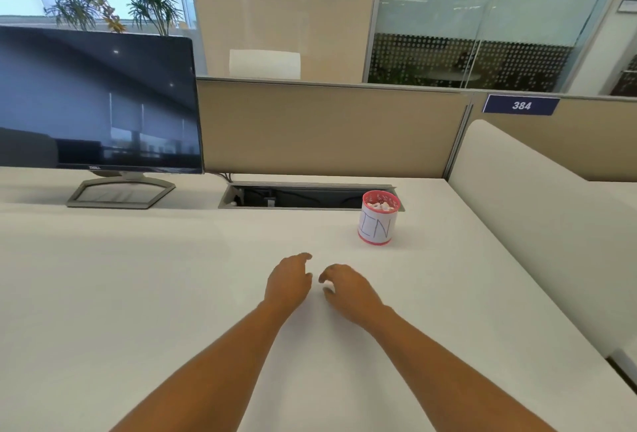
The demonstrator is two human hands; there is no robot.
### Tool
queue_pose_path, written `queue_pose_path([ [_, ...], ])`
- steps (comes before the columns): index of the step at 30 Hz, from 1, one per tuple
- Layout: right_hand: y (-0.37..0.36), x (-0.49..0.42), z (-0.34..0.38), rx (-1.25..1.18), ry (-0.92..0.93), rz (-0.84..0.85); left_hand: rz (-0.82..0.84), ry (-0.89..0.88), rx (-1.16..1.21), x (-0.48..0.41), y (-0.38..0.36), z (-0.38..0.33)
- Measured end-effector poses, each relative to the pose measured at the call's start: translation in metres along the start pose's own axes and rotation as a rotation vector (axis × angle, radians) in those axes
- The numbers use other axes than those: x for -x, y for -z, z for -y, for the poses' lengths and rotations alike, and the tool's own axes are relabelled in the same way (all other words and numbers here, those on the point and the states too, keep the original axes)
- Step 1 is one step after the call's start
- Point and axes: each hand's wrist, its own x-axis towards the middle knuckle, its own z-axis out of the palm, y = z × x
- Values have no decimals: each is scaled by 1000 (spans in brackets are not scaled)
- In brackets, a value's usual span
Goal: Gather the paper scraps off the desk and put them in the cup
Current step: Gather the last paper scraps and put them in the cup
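Before you lies a wide, smooth white desk (138,293), reaching from the near edge of the view back to a beige fabric partition (327,128). On the desk's far left stands a black flat-screen monitor (100,100), its screen dark, on an open silver frame foot (120,193) that sits flat on the top. At the middle of the back edge a long rectangular cable slot (293,195) is cut into the desk, dark inside, with cables showing. Just in front of the slot's right end a round pink cup (378,224) stands upright. It is wrapped in white paper bearing handwritten letters and holds white paper scraps (379,205). A low white divider (534,207) borders the desk on your right.
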Motion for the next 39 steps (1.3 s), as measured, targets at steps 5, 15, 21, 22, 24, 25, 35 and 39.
queue_pose_path([
  [5, -42, 1, 59, 31, 53, 132, 55, 22, -204, 33, 23, 76],
  [15, -112, -37, 214, 62, 139, 299, 66, 199, -224, 89, 125, 234],
  [21, -139, -75, 312, 170, 360, 383, -6, 332, -243, 109, 194, 340],
  [22, -144, -81, 325, 183, 379, 390, -21, 355, -238, 112, 205, 357],
  [24, -155, -95, 347, 192, 399, 401, -52, 399, -229, 116, 225, 390],
  [25, -160, -101, 357, 189, 403, 405, -68, 421, -222, 118, 235, 405],
  [35, -196, -176, 432, 78, 378, 422, -324, 639, 22, 97, 315, 526],
  [39, -211, -209, 459, 44, 364, 418, -369, 638, 57, 76, 330, 559],
])
